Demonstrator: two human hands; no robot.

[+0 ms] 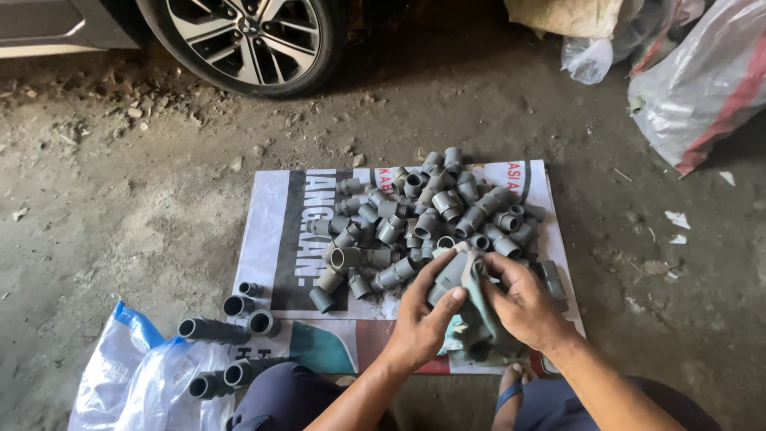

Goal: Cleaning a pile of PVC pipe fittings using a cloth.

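A short grey plastic pipe fitting (pixel 448 275) (half-wrapped in a pale green cloth (pixel 477 315)) points up-left, gripped by the left hand (pixel 423 319); the right hand (pixel 523 307) clutches the cloth against it, above the printed banner sheet (pixel 271 239).

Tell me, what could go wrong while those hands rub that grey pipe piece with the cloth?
The pipe fitting might slip from the left hand into the heaped grey fittings and get lost among them. That loose heap could roll off the printed sheet onto the dirt ground. The cloth under the right hand might snag.
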